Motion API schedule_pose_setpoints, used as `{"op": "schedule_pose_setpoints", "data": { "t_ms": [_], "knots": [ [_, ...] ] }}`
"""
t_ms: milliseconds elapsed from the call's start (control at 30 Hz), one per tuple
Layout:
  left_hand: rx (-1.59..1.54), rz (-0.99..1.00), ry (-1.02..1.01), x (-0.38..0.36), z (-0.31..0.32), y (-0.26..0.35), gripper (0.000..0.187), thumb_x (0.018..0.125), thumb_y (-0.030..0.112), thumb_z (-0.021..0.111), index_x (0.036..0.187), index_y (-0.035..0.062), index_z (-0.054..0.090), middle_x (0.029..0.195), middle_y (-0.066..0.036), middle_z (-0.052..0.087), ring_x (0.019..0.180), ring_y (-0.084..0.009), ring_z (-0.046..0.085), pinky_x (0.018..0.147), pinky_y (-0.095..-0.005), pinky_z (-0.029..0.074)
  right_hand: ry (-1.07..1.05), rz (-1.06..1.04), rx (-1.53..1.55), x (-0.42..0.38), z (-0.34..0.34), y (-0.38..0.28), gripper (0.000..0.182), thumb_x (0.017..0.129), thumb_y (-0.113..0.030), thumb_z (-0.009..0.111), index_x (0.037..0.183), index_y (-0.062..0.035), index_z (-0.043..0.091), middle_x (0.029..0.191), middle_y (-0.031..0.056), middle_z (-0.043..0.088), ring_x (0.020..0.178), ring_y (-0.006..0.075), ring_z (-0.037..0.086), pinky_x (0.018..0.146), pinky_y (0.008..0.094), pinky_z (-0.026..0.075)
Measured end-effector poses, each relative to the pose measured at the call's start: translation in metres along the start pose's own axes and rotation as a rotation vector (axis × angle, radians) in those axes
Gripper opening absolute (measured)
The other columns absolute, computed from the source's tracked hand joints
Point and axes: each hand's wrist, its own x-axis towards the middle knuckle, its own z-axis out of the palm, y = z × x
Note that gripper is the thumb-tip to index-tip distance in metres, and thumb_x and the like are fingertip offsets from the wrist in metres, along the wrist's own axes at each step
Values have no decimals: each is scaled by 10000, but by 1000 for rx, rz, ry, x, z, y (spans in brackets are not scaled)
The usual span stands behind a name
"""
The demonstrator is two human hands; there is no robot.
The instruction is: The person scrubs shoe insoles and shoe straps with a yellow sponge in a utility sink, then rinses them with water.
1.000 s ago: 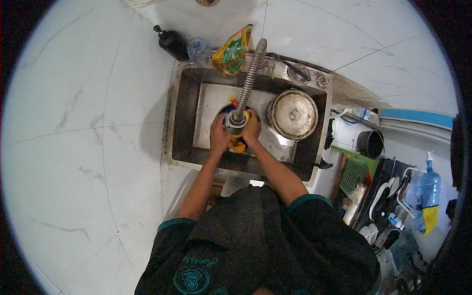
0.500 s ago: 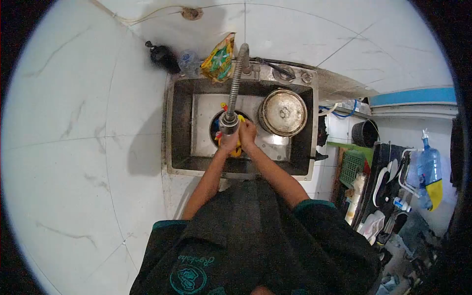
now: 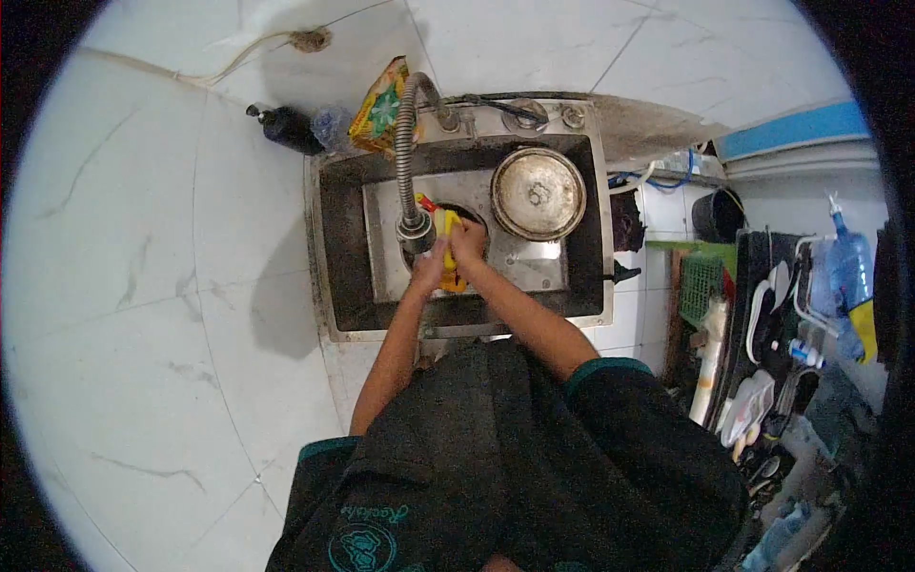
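Both my hands are inside the steel sink (image 3: 583,281), close together below the spout of a flexible metal faucet (image 3: 404,143). My left hand (image 3: 430,270) and my right hand (image 3: 466,245) are closed on a bright yellow item (image 3: 446,225), whose exact kind is too blurred to make out. A small red piece (image 3: 425,202) shows at its upper end. Beneath my hands is a dark round vessel (image 3: 479,212), mostly hidden by them. The faucet head partly covers my left fingers.
A stained round metal pot or lid (image 3: 538,194) stands at the sink's right. Behind the sink are a yellow-green packet (image 3: 379,110), crumpled clear plastic (image 3: 332,127) and a black bottle (image 3: 289,129). Farther right are a green basket (image 3: 701,286), utensils and a blue bottle (image 3: 851,257).
The view has shifted and turned slightly, so the sink sits farther left. My hands stay together on the yellow item, which has been turned, with more of it showing above my fingers.
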Motion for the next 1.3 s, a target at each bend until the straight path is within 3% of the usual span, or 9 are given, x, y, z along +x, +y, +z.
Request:
{"op": "schedule_pose_setpoints", "data": {
  "t_ms": [67, 167, 233, 333, 600, 767, 933, 1000, 1300],
  "knots": [
    [84, 9, -111, -29, -21, 65, 671, 948, 472, 423, 1447, 70, 224, 1426, -151, 346, 1270, -270, 382, 1051, -345, 290, -27, -29, -238, -13, 14, 20, 238, 840, -190, 540, 760, 5, 649, 653, 43, 596, 597, 114, 518, 562, 341, 440],
    [5, 134, 224, 0, 1, -3, 658, 889, 500, 527, 1348, 39, 424, 1311, -199, 504, 1214, -320, 481, 1011, -377, 355, -12, 3, 106, 0, 10, 28, 236, 808, -203, 555, 779, 3, 665, 704, 128, 641, 651, 237, 610, 616, 383, 471],
    [122, 25, 69, -3, -9, -4, 639, 928, 471, 457, 1384, 33, 367, 1369, -188, 441, 1278, -310, 400, 1053, -365, 295, -12, 30, 163, -12, -6, -1, 234, 774, -210, 587, 795, 6, 675, 718, 168, 657, 658, 301, 649, 633, 396, 487],
    [197, -44, -98, -5, -24, 2, 613, 969, 431, 389, 1426, 33, 297, 1434, -172, 364, 1344, -293, 312, 1097, -351, 229, -83, -61, -135, -36, 0, 7, 237, 835, -210, 553, 770, 0, 640, 632, 70, 587, 583, 148, 545, 573, 360, 438],
    [-105, 51, -105, -24, -25, 56, 610, 994, 439, 318, 1476, 90, 184, 1486, -126, 266, 1353, -248, 269, 1114, -333, 181, 7, -74, -62, -12, 1, 9, 280, 795, -295, 604, 814, -26, 681, 719, 172, 654, 666, 294, 657, 625, 381, 494],
    [-119, -160, -54, -50, -24, 114, 683, 974, 538, 265, 1482, 95, 157, 1467, -128, 292, 1331, -233, 297, 1099, -331, 209, 36, -173, 33, -19, 22, 29, 266, 805, -255, 601, 798, 2, 670, 691, 148, 651, 628, 215, 636, 598, 374, 472],
    [-203, -67, -116, -22, -22, 52, 686, 969, 543, 306, 1473, 91, 196, 1447, -85, 318, 1282, -207, 360, 1055, -327, 295, -1, -6, 105, -17, -3, -14, 224, 787, -205, 600, 840, 0, 676, 686, 151, 643, 617, 212, 624, 595, 379, 471],
    [15, -225, -152, -55, -24, 126, 680, 974, 541, 269, 1483, 104, 158, 1468, -97, 295, 1332, -232, 292, 1096, -318, 208, -47, -124, 23, -35, 7, 1, 214, 783, -198, 599, 820, 2, 667, 666, 149, 630, 601, 215, 615, 582, 389, 465],
    [-93, 129, -73, -33, -12, 58, 609, 993, 430, 323, 1462, 57, 216, 1410, -134, 376, 1246, -251, 403, 1039, -331, 309, -59, 91, 152, 3, -3, -7, 212, 825, -225, 593, 851, -27, 667, 797, 152, 667, 746, 276, 660, 676, 407, 498]
  ]
}}
